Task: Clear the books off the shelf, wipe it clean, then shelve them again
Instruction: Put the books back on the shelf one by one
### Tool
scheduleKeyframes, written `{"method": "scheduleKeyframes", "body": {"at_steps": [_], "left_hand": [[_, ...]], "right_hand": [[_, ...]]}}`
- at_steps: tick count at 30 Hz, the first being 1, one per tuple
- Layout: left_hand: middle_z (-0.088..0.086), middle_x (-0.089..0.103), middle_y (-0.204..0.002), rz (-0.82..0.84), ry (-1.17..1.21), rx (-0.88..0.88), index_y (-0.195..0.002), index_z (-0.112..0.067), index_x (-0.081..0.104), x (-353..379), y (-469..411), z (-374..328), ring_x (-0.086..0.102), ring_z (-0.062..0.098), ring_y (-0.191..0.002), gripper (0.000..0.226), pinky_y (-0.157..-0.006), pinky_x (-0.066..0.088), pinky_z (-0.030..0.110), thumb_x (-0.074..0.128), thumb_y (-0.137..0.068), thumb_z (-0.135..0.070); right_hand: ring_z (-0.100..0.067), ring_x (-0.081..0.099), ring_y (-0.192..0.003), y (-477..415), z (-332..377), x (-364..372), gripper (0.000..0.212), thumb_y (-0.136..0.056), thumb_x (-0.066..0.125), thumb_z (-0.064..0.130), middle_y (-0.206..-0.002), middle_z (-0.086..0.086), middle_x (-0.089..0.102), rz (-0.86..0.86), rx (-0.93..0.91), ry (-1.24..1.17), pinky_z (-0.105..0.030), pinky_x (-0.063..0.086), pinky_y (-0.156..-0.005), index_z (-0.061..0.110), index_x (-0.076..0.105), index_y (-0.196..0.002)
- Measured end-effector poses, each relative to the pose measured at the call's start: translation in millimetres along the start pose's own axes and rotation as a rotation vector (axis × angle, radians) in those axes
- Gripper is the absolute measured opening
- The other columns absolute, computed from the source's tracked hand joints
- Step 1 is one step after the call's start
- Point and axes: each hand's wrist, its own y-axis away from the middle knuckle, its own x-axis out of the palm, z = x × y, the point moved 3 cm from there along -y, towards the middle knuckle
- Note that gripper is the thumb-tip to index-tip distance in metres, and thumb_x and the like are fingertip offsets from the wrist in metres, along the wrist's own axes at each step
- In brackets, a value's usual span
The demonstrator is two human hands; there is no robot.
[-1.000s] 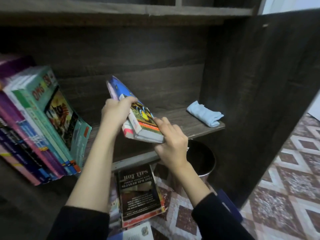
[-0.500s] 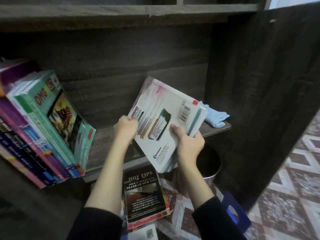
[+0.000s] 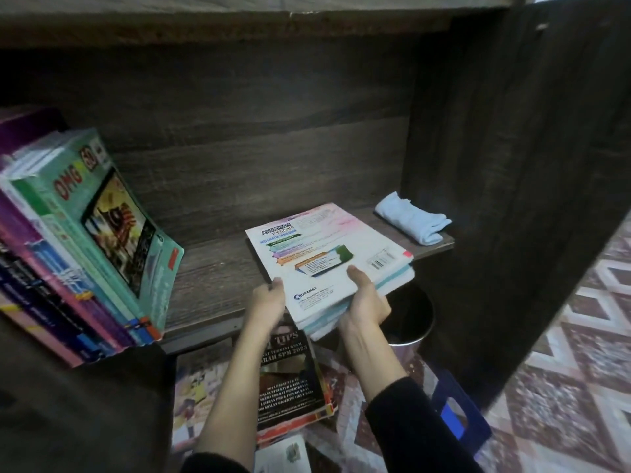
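A small stack of white-covered workbooks (image 3: 327,254) lies nearly flat, back cover up, half over the front edge of the dark wooden shelf (image 3: 211,285). My right hand (image 3: 365,302) grips its near edge, thumb on top. My left hand (image 3: 268,298) holds the left near corner. Several books (image 3: 88,240) lean to the left at the shelf's left end, a green one in front. A light blue folded cloth (image 3: 411,221) rests at the shelf's right end.
On the patterned floor below lies a pile of books (image 3: 290,373), a black-covered one on top. A round metal bin (image 3: 408,315) stands under the shelf's right end. A blue plastic holder (image 3: 457,418) sits near the dark side panel (image 3: 512,199).
The stack was held tilted upright in both hands; it has been turned over and lowered nearly flat toward the shelf board.
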Motion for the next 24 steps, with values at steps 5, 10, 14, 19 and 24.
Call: {"method": "scheduleKeyframes", "body": {"at_steps": [5,10,14,19,24], "left_hand": [[0.015,0.063,-0.118,-0.077,-0.062,0.038,-0.116,-0.007,0.060,-2.3,-2.0,6.3,0.059,0.034,-0.105,0.043,-0.094,0.047,0.044,0.038,-0.099,-0.040],[0.003,0.054,-0.126,0.050,-0.007,-0.005,-0.132,-0.022,0.045,-2.0,6.2,11.3,0.055,0.028,-0.104,0.039,-0.062,0.057,0.039,0.035,-0.100,-0.042],[0.002,0.046,-0.133,0.083,0.049,-0.047,-0.139,-0.028,0.024,10.2,15.7,12.3,0.058,0.030,-0.102,0.046,-0.056,0.057,0.038,0.034,-0.098,-0.047],[0.005,0.048,-0.133,0.035,0.088,-0.011,-0.138,-0.026,0.026,12.1,21.3,10.1,0.057,0.033,-0.107,0.044,-0.074,0.057,0.051,0.036,-0.099,-0.044],[0.007,0.047,-0.134,0.002,0.048,0.039,-0.137,-0.021,0.036,8.0,23.4,10.6,0.051,0.028,-0.104,0.042,-0.064,0.058,0.041,0.040,-0.099,-0.040]], "right_hand": [[-0.036,0.069,-0.087,6.1,-22.8,3.1,0.034,-0.073,0.075,-0.003,-0.103,-0.017,0.070,0.012,0.147,-0.096,-0.049,0.057,-0.076,0.001,0.062,-0.104],[-0.034,0.067,-0.095,3.0,-37.1,10.4,0.048,-0.075,0.076,0.003,-0.113,-0.014,0.067,0.014,0.083,-0.119,-0.053,0.055,-0.083,0.008,0.052,-0.116],[-0.033,0.061,-0.103,-5.2,-33.0,5.2,0.072,-0.073,0.082,0.017,-0.119,-0.016,0.056,-0.020,0.066,0.044,-0.052,0.052,-0.090,0.018,0.029,-0.122],[-0.036,0.027,-0.136,-11.4,-1.7,-9.0,0.130,-0.056,0.089,0.043,-0.150,-0.016,0.017,-0.120,-0.167,0.706,-0.052,0.027,-0.111,0.019,-0.001,-0.148],[-0.037,-0.011,-0.145,-17.5,34.6,9.4,0.117,-0.070,0.070,0.064,-0.161,-0.006,-0.003,0.022,-0.581,1.528,-0.053,0.000,-0.116,0.017,0.003,-0.153]]}}
